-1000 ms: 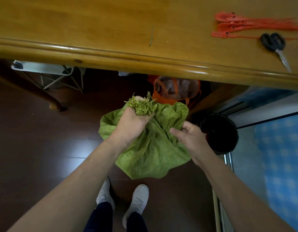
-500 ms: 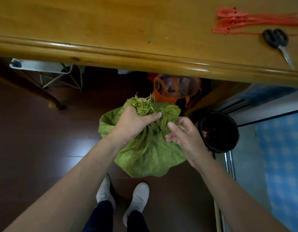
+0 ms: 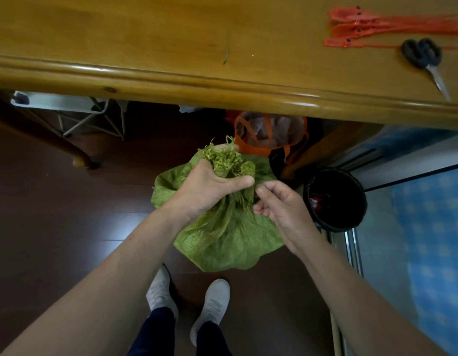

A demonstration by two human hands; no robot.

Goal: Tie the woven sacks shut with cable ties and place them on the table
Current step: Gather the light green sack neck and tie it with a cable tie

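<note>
Centre frame, left hand (image 3: 207, 188) clamps the green woven sack (image 3: 228, 237) by its bunched neck; right hand (image 3: 282, 204) fingers curl beside it, grip unclear

We see a dark glossy wood floor (image 3: 55, 227). At right, 1 black bin (image 3: 336, 199) sits near blue checked flooring (image 3: 433, 240).

Wooden table (image 3: 120, 34) with orange cable ties (image 3: 364, 27) beside black-handled scissors (image 3: 425, 60), green strand (image 3: 226, 53) mid-top.
</note>
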